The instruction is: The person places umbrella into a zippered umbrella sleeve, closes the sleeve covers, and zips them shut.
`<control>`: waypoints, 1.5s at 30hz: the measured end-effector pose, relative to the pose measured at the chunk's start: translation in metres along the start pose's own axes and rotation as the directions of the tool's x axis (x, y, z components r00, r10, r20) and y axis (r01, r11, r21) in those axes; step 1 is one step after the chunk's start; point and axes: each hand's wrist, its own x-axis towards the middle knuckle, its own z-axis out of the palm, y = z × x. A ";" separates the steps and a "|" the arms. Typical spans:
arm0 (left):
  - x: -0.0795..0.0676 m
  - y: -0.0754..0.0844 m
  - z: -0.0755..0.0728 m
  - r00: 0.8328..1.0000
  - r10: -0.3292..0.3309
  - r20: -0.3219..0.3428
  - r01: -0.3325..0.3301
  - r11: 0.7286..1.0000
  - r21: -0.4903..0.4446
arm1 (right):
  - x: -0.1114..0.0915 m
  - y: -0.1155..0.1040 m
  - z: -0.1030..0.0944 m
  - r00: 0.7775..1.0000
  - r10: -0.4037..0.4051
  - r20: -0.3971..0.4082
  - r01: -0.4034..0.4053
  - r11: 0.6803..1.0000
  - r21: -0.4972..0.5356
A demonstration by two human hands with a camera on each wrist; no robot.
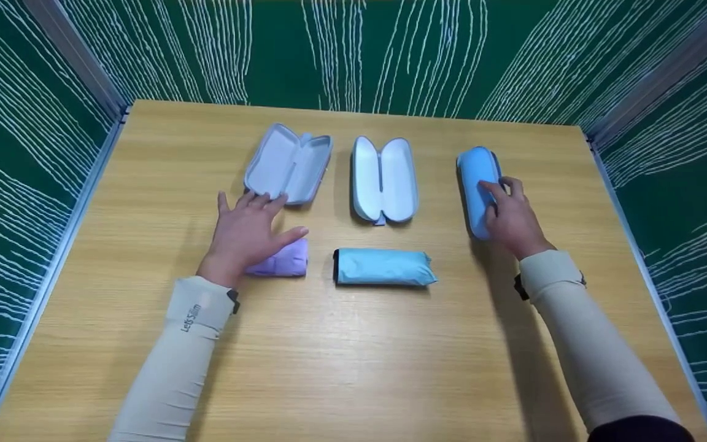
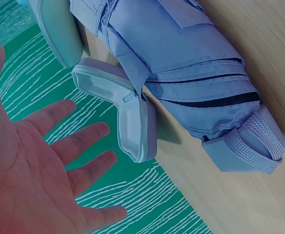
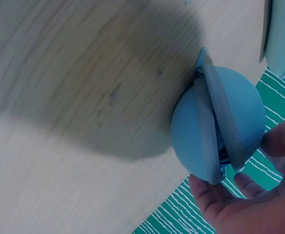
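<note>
My left hand (image 1: 246, 236) is spread, fingers straight, over a purple folded umbrella (image 1: 289, 259), its fingertips near the edge of an open grey-lavender hard case (image 1: 275, 164). In the left wrist view the palm (image 2: 30, 165) holds nothing, and the umbrella (image 2: 181, 44) shows a woven strap at its end. On the right, a blue zip case (image 1: 476, 184) is held by my right hand (image 1: 515, 218). The right wrist view shows thumb and fingers on either side of that case (image 3: 240, 107), whose two halves are slightly parted; what lies inside is mostly hidden.
An open pale-blue case (image 1: 399, 178) stands in the back middle of the wooden table (image 1: 353, 362). In front of it lies a light-blue folded umbrella (image 1: 384, 267) with a black end. Green panels with white streaks (image 1: 280, 55) border the table.
</note>
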 end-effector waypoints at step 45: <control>-0.001 0.009 0.001 1.000 0.015 -0.007 -0.016 1.000 -0.023 | -0.019 0.019 0.018 0.963 -0.093 -0.252 -0.019 0.912 -0.411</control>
